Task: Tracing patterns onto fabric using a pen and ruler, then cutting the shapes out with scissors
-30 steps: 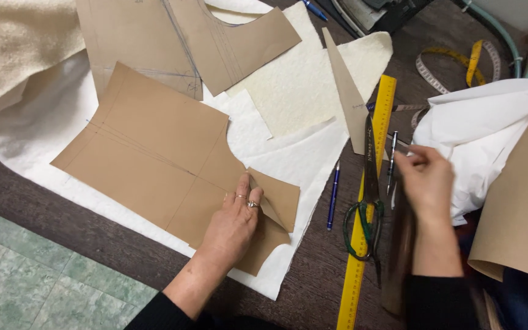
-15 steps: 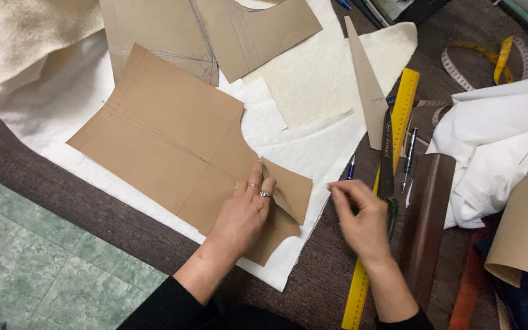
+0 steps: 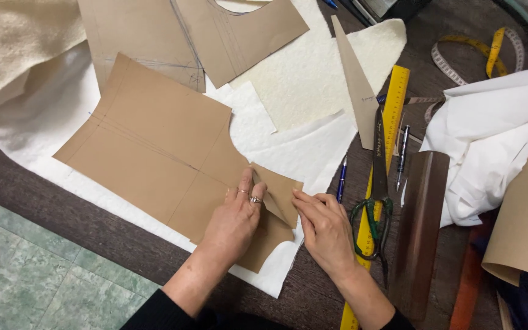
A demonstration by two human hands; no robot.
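A brown paper pattern piece (image 3: 154, 150) lies flat on white fleecy fabric (image 3: 288, 153) on a dark wooden table (image 3: 93, 220). My left hand (image 3: 234, 221), with rings on two fingers, presses down on the pattern's lower right part. My right hand (image 3: 324, 231) rests beside it, its fingertips touching the folded-up corner flap (image 3: 279, 194) of the pattern. Neither hand grips a tool.
Green-handled scissors (image 3: 375, 201) lie on a yellow ruler (image 3: 383, 177) just right of my right hand, with a blue pen (image 3: 341, 178), a dark pen (image 3: 401, 156) and a dark wooden block (image 3: 420, 226). More brown pattern pieces (image 3: 239, 30), white cloth (image 3: 490, 140) and a tape measure (image 3: 490, 52) lie beyond.
My right hand left the tools at the right and came left to the pattern's folded corner. My left hand stayed pressing on the pattern.
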